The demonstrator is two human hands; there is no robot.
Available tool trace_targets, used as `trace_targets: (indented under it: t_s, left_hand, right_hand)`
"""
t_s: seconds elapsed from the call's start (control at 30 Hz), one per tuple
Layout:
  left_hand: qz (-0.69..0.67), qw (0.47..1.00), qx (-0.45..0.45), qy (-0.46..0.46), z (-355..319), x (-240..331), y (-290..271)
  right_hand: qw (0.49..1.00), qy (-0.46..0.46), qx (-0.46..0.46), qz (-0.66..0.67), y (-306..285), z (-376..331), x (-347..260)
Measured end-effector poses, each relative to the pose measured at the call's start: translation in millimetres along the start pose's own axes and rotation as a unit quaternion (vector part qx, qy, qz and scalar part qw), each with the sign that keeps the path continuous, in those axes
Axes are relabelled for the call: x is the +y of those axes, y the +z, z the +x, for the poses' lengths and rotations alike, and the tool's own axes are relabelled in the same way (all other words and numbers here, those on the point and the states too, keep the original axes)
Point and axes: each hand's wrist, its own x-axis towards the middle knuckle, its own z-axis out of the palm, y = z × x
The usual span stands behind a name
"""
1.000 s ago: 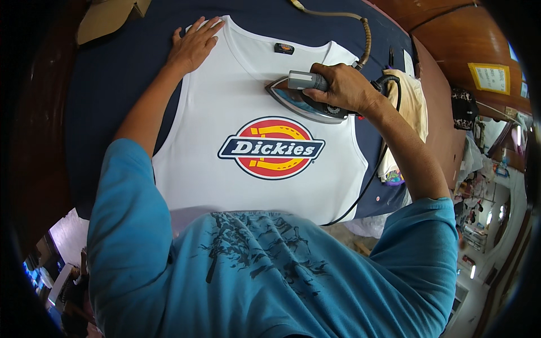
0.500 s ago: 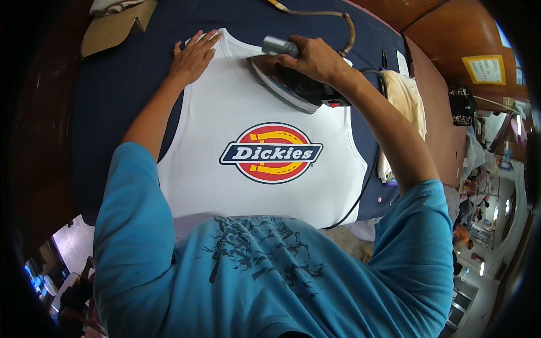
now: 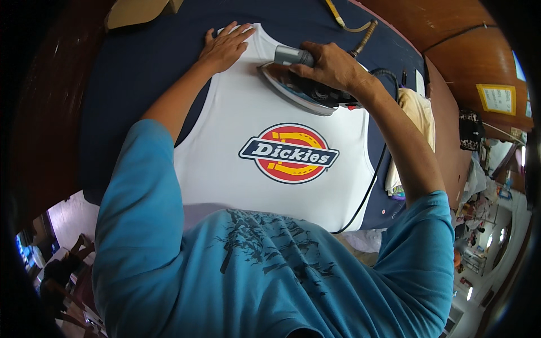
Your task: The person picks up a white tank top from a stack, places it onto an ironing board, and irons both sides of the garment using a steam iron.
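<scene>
A white sleeveless top [image 3: 217, 152] lies spread flat, with a red, yellow and navy print [image 3: 288, 153] on its middle. My left hand [image 3: 227, 48] rests on its far left shoulder strap, fingers stretched out and slightly spread. To the right of it, my right hand [image 3: 335, 65] is wrapped round the handle of a steam iron [image 3: 298, 93]. The iron lies on the upper part of the top, beyond the print, with its pointed tip toward the left. The sole is hidden against the fabric.
A navy cloth [image 3: 129, 96] covers the table. The iron's hose [image 3: 366, 38] runs to the back, and a black cord [image 3: 373, 181] trails along the right. Folded cream cloth [image 3: 416, 118] lies at the right. A cardboard piece [image 3: 132, 14] sits far left.
The iron has slid slightly left and nearer to the print, still in my right hand. My left hand stays on the strap. The whole view has shifted and turned a little.
</scene>
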Motion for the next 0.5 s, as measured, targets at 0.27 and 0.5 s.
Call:
trace_targets:
  t_s: [0.27,0.5]
  left_hand:
    - [0.004,0.999,-0.035,0.000,6,-3,3]
    - [-0.004,1.000,-0.017,0.009,2,-7,6]
  right_hand:
    - [0.985,-0.093,-0.118,-0.088,16,28,-68]
    - [0.969,-0.164,-0.174,-0.065,16,26,-81]
